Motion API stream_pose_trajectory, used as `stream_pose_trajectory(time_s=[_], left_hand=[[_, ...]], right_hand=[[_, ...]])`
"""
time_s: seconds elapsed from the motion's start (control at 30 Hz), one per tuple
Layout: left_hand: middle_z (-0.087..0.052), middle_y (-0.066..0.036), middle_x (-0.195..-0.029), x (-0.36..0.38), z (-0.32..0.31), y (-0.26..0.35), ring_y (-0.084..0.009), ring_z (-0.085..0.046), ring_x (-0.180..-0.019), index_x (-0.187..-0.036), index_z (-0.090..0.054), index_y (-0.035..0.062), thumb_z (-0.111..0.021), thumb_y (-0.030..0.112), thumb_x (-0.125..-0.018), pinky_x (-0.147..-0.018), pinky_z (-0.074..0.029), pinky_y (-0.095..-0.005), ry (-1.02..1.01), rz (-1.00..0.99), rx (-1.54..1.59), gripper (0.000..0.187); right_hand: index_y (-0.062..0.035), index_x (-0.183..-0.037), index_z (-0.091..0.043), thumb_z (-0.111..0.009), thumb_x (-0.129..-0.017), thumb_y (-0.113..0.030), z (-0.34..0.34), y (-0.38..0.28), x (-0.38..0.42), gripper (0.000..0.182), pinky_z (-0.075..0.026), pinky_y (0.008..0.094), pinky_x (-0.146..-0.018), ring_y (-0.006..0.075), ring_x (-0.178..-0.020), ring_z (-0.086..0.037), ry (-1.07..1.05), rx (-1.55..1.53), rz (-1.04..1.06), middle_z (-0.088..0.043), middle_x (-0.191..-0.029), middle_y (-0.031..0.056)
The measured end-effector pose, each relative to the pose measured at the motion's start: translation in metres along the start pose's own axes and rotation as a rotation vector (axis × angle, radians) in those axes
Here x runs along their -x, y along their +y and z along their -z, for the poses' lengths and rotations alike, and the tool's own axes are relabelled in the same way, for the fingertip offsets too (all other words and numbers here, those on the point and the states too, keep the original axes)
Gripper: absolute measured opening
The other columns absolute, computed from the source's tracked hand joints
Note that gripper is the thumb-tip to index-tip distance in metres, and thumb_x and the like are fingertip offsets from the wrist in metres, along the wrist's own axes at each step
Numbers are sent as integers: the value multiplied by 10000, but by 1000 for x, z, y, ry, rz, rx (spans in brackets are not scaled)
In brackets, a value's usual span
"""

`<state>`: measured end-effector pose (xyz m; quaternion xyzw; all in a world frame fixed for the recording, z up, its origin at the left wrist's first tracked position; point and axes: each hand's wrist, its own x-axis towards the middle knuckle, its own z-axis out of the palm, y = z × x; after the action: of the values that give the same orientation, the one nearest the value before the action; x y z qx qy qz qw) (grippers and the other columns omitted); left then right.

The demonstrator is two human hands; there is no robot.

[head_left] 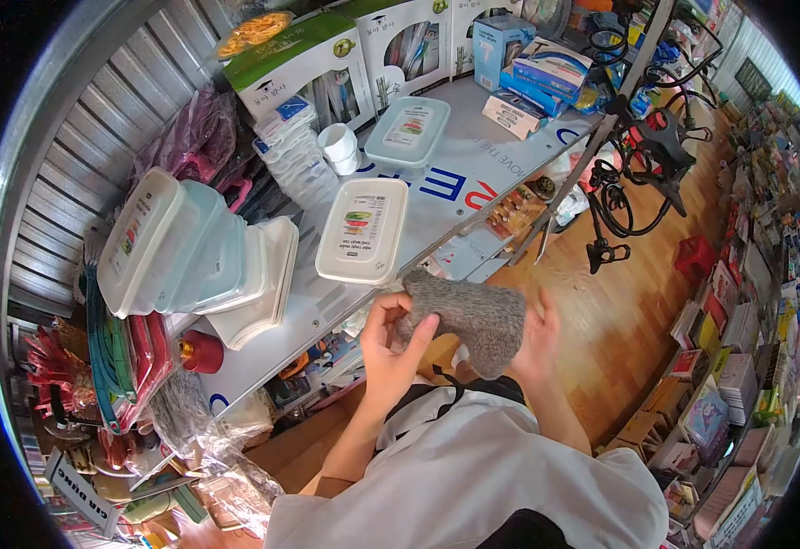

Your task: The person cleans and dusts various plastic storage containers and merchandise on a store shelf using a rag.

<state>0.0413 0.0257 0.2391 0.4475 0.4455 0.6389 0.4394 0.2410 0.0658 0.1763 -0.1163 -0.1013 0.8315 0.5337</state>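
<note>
A grey fuzzy cloth [473, 320], apparently folded, is held in front of my body, over the shelf's near edge. My left hand [393, 343] grips its left end, with the thumb on the near face. Close against the cloth's right edge is my right hand [537, 343], its fingers stretched upward and slightly blurred; whether they touch the cloth is hard to tell. Just beyond my left hand, a white lidded plastic food container [363, 229] lies on the grey shelf [304, 302]. Farther back sits a pale blue lidded container [407, 133].
Stacked containers [185, 247] stand at the left beside a red cylinder [202, 351]. White cups [338, 146] and green-white boxes [304, 78] line the back. Black coiled holders [610, 206] hang from a metal post at right. Packed goods [729, 366] fill the far right shelf.
</note>
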Motion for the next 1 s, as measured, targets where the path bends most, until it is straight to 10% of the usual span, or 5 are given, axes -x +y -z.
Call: stream_pose_trajectory(time_s=[0.3,1.0], left_hand=[[-552,-165,-1261,-12,-13,28,-203,-580,-1117,-1111,-581,23,-717,-72,-768,-934,-466,-327,-369,-141,-175,382],[-536,-186,-1268,-9,20,8,-218,-562,-1112,-1211,-516,2,-679,-24,-813,-875,-496,-328,145,-251,-329,431]], right_hand=[[-25,-1333,-471,-532,-929,-454,-9,61,19,592,-446,444,-998,284,-1167,-536,42,403,-135,-556,-1244,164],[-42,-1350,-469,-448,-977,-366,-10,39,-22,495,-452,474,-984,321,-1158,-537,220,54,-62,-520,-1308,162]])
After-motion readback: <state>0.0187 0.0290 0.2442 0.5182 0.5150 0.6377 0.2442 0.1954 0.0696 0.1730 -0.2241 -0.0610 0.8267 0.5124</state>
